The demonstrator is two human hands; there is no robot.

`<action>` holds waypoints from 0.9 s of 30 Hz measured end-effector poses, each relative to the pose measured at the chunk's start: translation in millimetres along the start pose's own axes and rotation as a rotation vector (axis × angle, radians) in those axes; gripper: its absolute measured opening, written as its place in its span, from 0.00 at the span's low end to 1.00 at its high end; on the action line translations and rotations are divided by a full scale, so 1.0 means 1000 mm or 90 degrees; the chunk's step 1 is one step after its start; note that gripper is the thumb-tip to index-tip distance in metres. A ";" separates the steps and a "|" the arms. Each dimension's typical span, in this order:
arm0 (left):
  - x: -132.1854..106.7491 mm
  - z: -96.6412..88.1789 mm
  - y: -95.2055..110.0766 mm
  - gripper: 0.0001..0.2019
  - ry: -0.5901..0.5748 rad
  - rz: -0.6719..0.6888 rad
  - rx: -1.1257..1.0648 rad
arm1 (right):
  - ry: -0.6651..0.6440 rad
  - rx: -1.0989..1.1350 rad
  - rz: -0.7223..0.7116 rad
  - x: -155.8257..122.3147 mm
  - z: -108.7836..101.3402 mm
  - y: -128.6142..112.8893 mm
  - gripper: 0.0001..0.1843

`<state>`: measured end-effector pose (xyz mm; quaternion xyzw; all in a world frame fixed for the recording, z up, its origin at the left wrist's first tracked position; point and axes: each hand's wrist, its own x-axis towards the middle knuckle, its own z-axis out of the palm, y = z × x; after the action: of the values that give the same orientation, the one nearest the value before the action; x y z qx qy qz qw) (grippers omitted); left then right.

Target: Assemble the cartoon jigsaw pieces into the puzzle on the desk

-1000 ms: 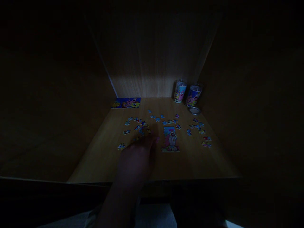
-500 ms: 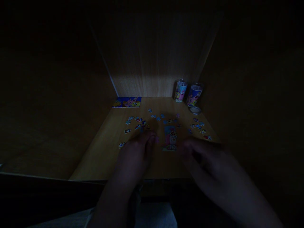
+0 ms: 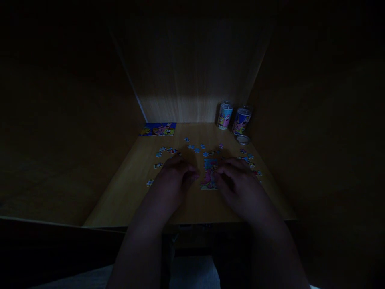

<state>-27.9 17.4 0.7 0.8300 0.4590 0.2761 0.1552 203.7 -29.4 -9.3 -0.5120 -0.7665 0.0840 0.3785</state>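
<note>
The scene is very dark. A partly joined block of jigsaw pieces (image 3: 208, 173) lies on the wooden desk (image 3: 186, 204). My left hand (image 3: 176, 176) rests on the desk just left of the block, fingers curled down over loose pieces. My right hand (image 3: 237, 180) lies on the block's right edge, fingertips touching it. Several loose puzzle pieces (image 3: 168, 151) are scattered behind and beside both hands. Whether either hand pinches a piece is hidden by the dark.
A finished picture card (image 3: 158, 129) lies at the back left. Two printed tins (image 3: 225, 115) (image 3: 241, 120) stand at the back right, with a round lid (image 3: 243, 139) in front. Wooden walls close in the desk on three sides.
My right hand came in from the lower right and settled at the block's right edge. My left hand shifted slightly forward, beside the block.
</note>
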 end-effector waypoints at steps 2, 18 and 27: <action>0.001 0.000 -0.002 0.06 -0.001 0.012 -0.015 | 0.005 0.000 -0.005 0.001 0.000 -0.001 0.08; -0.005 0.008 0.001 0.05 0.026 0.040 0.031 | -0.015 -0.022 -0.008 0.001 0.005 0.004 0.08; -0.004 0.005 0.010 0.07 0.008 -0.005 -0.057 | -0.019 -0.016 -0.015 0.001 0.005 0.002 0.09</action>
<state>-20.3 9.1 0.7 0.8188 0.4503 0.3008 0.1905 201.8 -26.6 -13.3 -0.5063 -0.7792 0.0776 0.3613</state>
